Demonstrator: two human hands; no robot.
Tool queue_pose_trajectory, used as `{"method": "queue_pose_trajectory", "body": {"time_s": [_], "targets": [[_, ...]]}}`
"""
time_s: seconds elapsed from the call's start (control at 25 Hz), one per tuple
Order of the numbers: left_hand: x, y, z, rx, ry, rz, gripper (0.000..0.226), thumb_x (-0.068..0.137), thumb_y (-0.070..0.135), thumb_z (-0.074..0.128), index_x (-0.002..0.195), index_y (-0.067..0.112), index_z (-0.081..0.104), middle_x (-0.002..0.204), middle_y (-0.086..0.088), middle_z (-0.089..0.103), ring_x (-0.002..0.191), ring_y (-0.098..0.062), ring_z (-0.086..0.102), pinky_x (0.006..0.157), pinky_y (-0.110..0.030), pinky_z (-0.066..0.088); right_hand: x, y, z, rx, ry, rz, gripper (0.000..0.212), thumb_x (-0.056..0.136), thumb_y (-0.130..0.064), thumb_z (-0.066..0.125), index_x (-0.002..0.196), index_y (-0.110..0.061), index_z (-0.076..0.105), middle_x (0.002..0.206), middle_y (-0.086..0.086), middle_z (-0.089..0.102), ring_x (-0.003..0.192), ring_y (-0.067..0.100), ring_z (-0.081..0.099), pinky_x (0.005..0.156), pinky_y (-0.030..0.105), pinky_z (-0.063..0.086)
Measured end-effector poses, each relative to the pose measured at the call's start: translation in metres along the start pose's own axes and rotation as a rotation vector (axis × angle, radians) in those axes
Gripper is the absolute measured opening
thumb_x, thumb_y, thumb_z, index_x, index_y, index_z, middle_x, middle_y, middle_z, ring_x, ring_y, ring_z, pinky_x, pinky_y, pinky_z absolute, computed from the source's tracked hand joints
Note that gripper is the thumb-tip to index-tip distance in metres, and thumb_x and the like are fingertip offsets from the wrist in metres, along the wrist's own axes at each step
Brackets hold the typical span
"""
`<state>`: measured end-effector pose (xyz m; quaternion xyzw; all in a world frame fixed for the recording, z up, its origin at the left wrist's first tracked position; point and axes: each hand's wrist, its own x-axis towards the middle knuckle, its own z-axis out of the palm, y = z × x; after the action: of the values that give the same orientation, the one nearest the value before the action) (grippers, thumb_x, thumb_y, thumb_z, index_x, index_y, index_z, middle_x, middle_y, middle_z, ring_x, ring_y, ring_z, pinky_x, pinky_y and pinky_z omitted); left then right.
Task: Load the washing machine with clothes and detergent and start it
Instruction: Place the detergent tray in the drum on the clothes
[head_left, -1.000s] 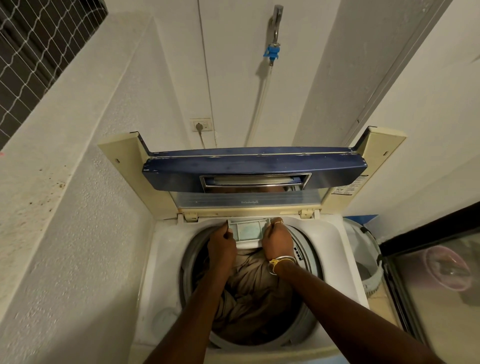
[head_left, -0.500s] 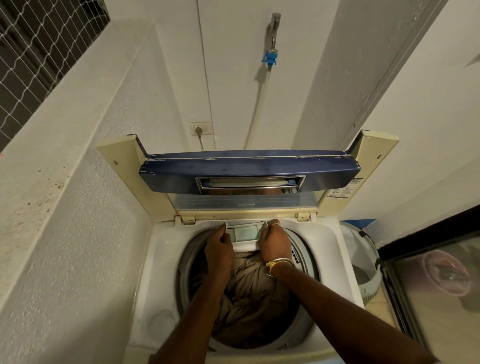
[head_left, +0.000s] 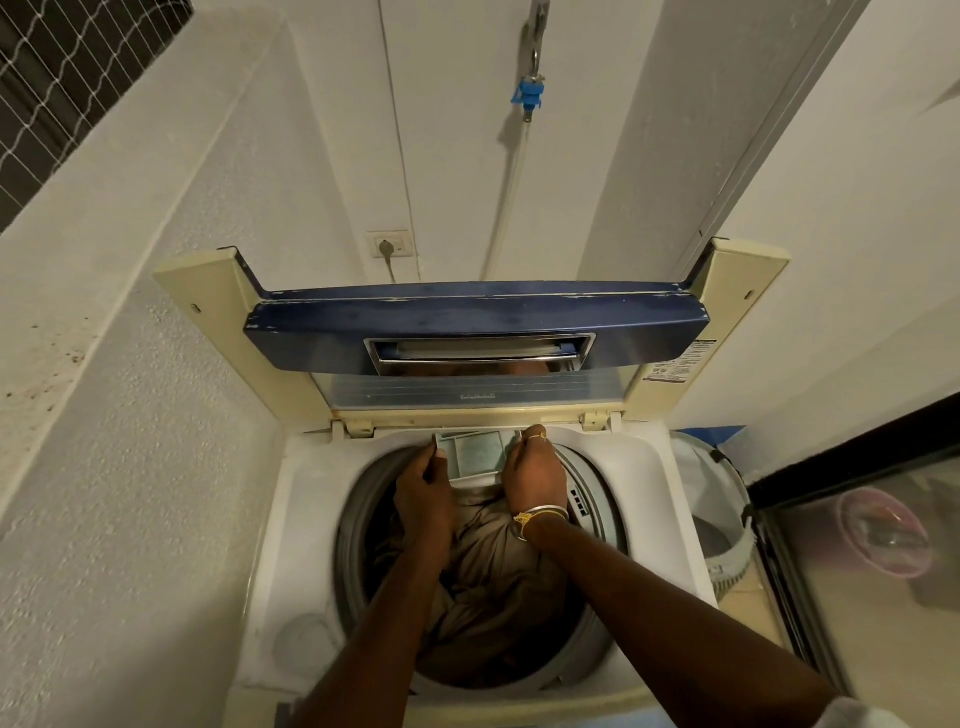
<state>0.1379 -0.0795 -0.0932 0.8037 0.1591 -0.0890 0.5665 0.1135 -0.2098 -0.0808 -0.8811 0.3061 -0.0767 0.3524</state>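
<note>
White rough-plastered walls (head_left: 130, 467) close in on three sides. The left one steps out into a stained, speckled ledge (head_left: 47, 322) below a dark window covered with white wire mesh (head_left: 57, 78). The back wall carries a white socket with a grey plug in it (head_left: 390, 244) and a metal tap with a blue fitting (head_left: 531, 96), from which a pale hose (head_left: 506, 208) hangs. At right stands a black-framed glass door (head_left: 831, 623). The light is warm and soft.
</note>
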Motion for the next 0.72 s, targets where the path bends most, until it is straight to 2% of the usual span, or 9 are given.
{"method": "queue_pose_trajectory", "body": {"time_s": [0.24,0.4,0.56,0.72], "targets": [[0.002,0.009,-0.005,-0.064,-0.044,-0.027,0.038,0.1,0.025,0.055,0.135,0.012,0.058,0.132,-0.004,0.062,0.116,-0.01,0.055,0.096,-0.024,0.043,-0.001,0.001,0.001,-0.021,0.011,-0.013,0.012,0.1,-0.021,0.043,0.096,-0.013,0.051,0.073,-0.003,0.055,0.059,0.011,0.047,0.06,0.022,0.034],[0.01,0.006,-0.01,-0.02,-0.107,-0.04,0.04,0.1,0.029,0.054,0.136,0.013,0.056,0.135,-0.006,0.061,0.122,-0.019,0.056,0.106,-0.037,0.046,-0.002,0.003,0.0,-0.017,-0.019,-0.034,0.013,0.1,-0.021,0.044,0.101,-0.011,0.053,0.078,0.002,0.061,0.065,0.014,0.055,0.062,0.022,0.039],[0.012,0.006,-0.013,0.115,-0.146,0.031,0.041,0.101,0.029,0.051,0.139,0.012,0.053,0.136,-0.007,0.06,0.122,-0.021,0.057,0.107,-0.038,0.046,-0.002,0.002,-0.005,-0.031,-0.03,-0.044,0.012,0.099,-0.021,0.045,0.1,-0.012,0.052,0.075,0.0,0.059,0.062,0.013,0.053,0.058,0.022,0.036],[0.012,0.002,-0.012,0.175,-0.193,0.043,0.042,0.102,0.031,0.048,0.141,0.017,0.05,0.131,-0.007,0.062,0.115,-0.023,0.06,0.102,-0.043,0.049,-0.002,0.003,-0.008,-0.073,-0.03,-0.083,0.014,0.099,-0.022,0.045,0.1,-0.012,0.054,0.077,0.0,0.06,0.067,0.016,0.057,0.063,0.023,0.038]]}}
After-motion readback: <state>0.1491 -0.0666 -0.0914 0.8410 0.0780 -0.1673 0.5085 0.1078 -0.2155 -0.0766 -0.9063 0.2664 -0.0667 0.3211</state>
